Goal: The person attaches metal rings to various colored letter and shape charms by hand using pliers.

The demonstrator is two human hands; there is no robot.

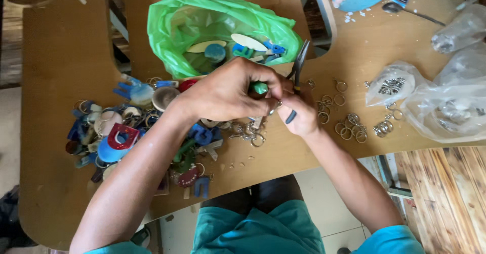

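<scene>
I see my left hand [225, 92] closed around a small green piece [260, 87], holding it over the wooden table [66, 56], just in front of the green plastic bag [202, 21]. My right hand [302, 113] is clenched on the dark handles of the pliers [298, 69]; the tips seem to point away from me, towards the bag. Between both hands a small metal ring [278, 103] seems to be pinched, but it is too small to be sure. To do this step well, I think the green piece must stay steady and the pliers should open the ring only a little, so it does not bend. Loose key rings [349, 127] lie near the right hand, and finished coloured keychains [116, 132] lie beside the left forearm
</scene>
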